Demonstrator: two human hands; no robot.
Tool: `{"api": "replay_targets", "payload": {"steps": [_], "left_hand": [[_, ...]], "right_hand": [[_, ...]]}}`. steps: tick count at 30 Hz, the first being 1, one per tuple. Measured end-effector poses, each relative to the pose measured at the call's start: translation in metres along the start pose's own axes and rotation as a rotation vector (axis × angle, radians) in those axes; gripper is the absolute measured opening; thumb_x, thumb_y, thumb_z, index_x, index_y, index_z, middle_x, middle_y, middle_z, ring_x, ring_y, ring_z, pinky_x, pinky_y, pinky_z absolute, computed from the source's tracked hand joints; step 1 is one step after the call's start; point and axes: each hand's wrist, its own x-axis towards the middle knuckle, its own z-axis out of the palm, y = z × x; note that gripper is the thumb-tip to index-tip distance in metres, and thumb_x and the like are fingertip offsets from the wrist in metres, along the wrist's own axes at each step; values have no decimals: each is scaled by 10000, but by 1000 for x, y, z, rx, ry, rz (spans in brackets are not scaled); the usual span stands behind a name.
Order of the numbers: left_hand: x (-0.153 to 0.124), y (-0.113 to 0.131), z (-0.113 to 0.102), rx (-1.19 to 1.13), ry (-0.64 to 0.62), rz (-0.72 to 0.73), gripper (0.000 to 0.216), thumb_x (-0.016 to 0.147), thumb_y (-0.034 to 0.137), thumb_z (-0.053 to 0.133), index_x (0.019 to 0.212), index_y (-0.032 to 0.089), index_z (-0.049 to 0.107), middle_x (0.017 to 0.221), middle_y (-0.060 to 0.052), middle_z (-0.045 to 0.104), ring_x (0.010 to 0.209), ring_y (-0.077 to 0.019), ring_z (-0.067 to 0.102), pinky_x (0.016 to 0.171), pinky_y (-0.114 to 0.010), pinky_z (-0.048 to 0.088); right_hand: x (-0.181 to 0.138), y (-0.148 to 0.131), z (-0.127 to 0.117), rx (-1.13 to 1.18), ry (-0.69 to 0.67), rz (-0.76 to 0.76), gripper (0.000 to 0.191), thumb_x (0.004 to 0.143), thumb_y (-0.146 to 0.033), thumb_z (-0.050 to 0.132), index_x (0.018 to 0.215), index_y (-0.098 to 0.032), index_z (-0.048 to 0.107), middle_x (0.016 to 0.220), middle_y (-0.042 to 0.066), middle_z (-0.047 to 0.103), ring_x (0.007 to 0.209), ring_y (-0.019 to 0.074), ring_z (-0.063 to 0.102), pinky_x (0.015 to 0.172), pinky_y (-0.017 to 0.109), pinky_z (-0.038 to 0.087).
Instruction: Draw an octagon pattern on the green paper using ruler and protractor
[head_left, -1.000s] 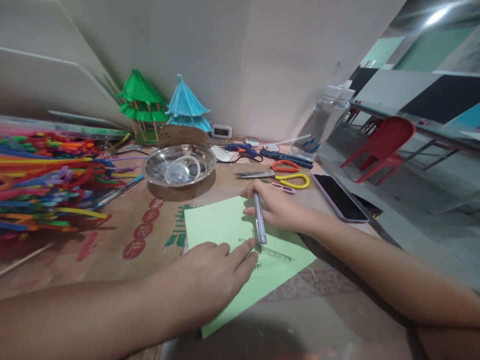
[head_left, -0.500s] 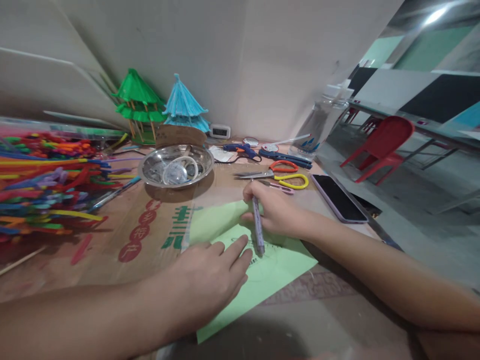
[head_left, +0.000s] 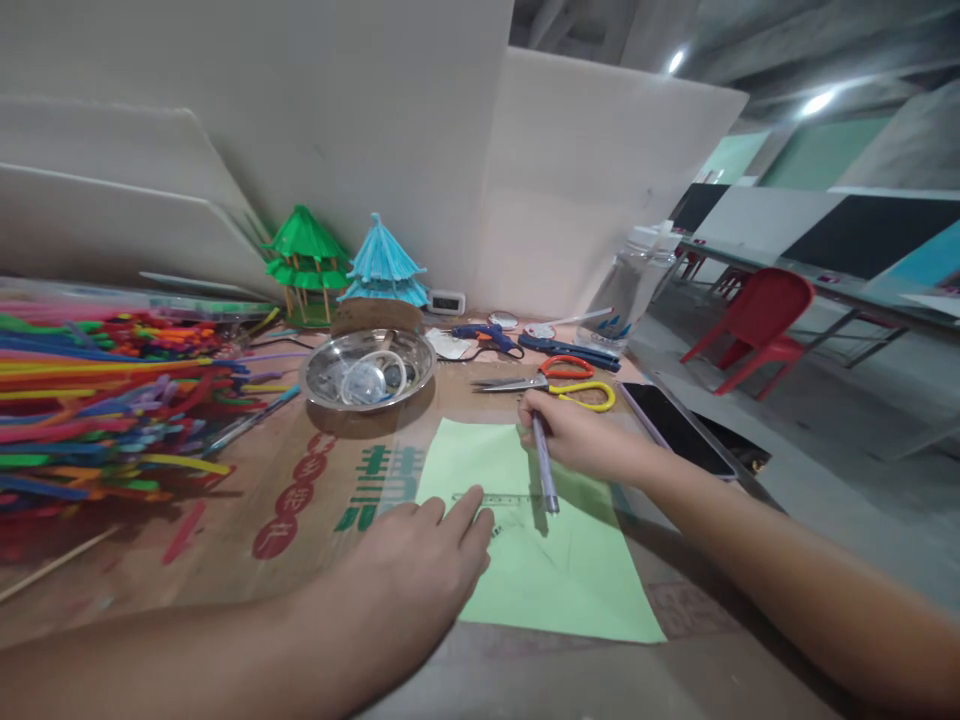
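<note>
A light green sheet of paper (head_left: 570, 590) with dark lettering and faint lines lies in front of me. My left hand (head_left: 424, 560) rests flat on its left side, fingers stretched out. In my right hand (head_left: 566, 432), closed around it, is a light purple pen (head_left: 545, 465), one end pointing down toward me over the paper. The pen's other end is hidden by the fingers. Just beyond the right hand are scissors (head_left: 517, 384) with one orange and one yellow handle.
Pipe cleaners (head_left: 90, 400) are heaped at the left. A metal bowl (head_left: 319, 392), green pagoda (head_left: 304, 250), blue pagoda (head_left: 382, 260), glue gun (head_left: 480, 333), blue-handled tool (head_left: 574, 352) and bottle (head_left: 630, 280) stand farther back. A phone (head_left: 671, 425) lies right.
The green paper has turned and lies straighter in front of me. My right hand has shifted right with the pen. The view has tilted up somewhat.
</note>
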Motion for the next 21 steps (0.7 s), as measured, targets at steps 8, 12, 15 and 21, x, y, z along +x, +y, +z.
{"api": "replay_targets", "payload": {"steps": [8,12,15,21], "left_hand": [[0,0,-5,-40,-6,-27,249,1032,153,699,1274,164,757,1396,-179,787,837,-281,784,667,-409,660],[0,0,-4,-79,-7,-26,228,1016,185,729,1241,167,758,1413,-187,773,854,-293,780,665,-420,661],[0,-2,-4,-113,-21,-34,218,1011,181,731,1228,185,745,1323,-152,791,825,-269,764,672,-396,646],[5,-7,-5,-190,-49,-56,166,1094,237,611,1201,219,737,1130,-72,778,778,-282,756,613,-437,638]], "right_hand": [[-11,13,8,123,59,83,174,903,-211,634,906,-273,472,754,-59,545,644,166,535,621,286,468],[-20,17,10,93,150,22,201,924,-284,677,917,-276,476,781,-35,560,678,190,531,660,318,446],[-29,24,9,59,257,-53,232,950,-318,699,937,-276,471,919,33,635,829,244,600,785,382,475],[-58,31,24,65,191,-489,267,1052,-346,760,1099,-283,505,1008,34,682,878,219,675,792,348,551]]}}
